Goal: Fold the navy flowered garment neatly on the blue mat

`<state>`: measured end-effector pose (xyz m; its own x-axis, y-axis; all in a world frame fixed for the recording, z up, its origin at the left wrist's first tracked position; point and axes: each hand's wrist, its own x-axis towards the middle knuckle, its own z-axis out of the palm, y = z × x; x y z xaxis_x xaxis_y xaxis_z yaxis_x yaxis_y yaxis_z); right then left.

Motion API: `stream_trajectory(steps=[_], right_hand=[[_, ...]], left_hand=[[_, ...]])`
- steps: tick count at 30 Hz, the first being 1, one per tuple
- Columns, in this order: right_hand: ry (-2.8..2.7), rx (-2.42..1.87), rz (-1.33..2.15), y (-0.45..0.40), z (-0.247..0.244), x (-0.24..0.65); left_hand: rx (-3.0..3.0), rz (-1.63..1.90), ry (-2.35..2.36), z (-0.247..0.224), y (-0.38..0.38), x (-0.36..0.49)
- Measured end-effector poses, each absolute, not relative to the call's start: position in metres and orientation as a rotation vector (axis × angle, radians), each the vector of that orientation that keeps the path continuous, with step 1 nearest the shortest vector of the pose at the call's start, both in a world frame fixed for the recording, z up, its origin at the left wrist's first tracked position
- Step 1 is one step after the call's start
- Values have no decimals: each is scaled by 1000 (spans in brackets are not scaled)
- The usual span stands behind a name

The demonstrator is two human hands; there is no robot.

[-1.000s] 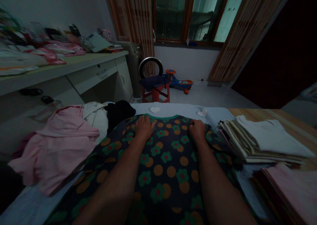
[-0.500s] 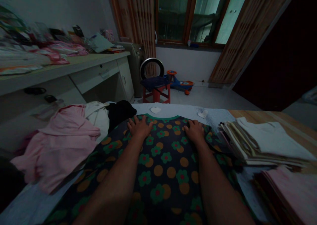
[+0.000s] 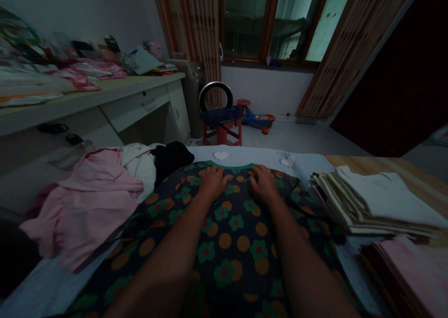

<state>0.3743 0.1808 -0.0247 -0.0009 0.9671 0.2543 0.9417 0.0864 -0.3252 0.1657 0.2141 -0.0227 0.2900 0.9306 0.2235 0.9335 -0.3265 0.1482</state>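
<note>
A dark garment (image 3: 234, 243) printed with green flowers and orange dots lies spread in front of me, its green neckline at the far end. My left hand (image 3: 213, 183) rests palm down on the cloth just left of the neckline, holding nothing, its fingers pointing away from me. On the other side of the neckline, my right hand (image 3: 263, 182) also touches the fabric, thumb apart from the slightly bent fingers. Both forearms reach across the garment. The near end of the garment runs out of view.
Left lie a pink garment (image 3: 94, 201), a white cloth (image 3: 143, 161) and a black one (image 3: 173, 158). Folded clothes (image 3: 385, 196) are stacked at right, with a pink folded pile (image 3: 416, 271) nearer. Beyond stand a red stool (image 3: 221, 133), a ride-on toy (image 3: 257, 117) and a cluttered desk (image 3: 140, 84).
Both hands have slid inward across the garment, toward the neckline and closer to each other. Their spread fingers have drawn nearer together. The garment stays in place.
</note>
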Motion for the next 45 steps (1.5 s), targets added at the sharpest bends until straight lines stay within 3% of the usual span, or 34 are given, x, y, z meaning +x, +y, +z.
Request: stream_trajectory(steps=[5,19,24,32,45], right_hand=[[-2142,-1842,184,177,-28,357],[-1901,-2351,260,177,-24,368],[-1858,-2287,167,176,-24,366],[-2195,-1792,160,171,-21,342],[-2107,-2162,166,178,-28,347]], left_hand=[[-2593,-379,-1827,-26,207,167],[-2549,-380,-1851,-30,204,168],[-2558,-391,-1854,-35,207,167],[-2546,-390,-1843,-35,207,168],[-2792,-445,-1572,-30,206,182]])
